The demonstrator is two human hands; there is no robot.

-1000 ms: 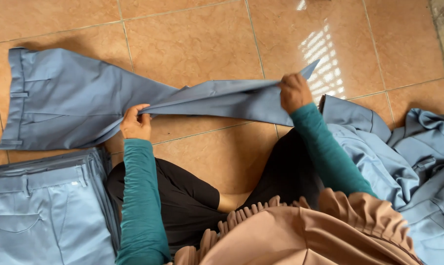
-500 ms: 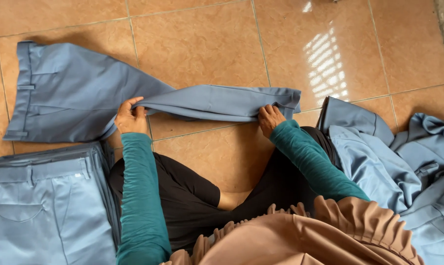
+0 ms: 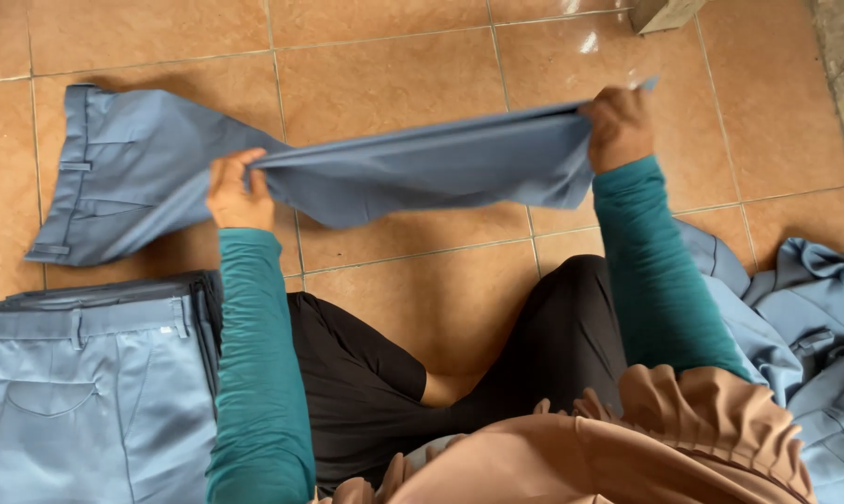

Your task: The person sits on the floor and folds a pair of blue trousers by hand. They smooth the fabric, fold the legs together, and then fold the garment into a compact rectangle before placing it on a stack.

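2 hands raised | L hand [image 3: 238,191] & R hand [image 3: 618,126] both gripping blue trousers [image 3: 422,168], leg stretched taut

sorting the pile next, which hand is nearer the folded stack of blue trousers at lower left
Left. The left hand grips the held trousers just above the folded stack; the right hand holds the leg end far across.

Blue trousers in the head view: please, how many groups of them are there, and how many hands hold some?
Trousers held up: 1
Folded stack: 1
Unfolded heap: 1
Hands gripping, left hand and right hand: 2
Total: 5
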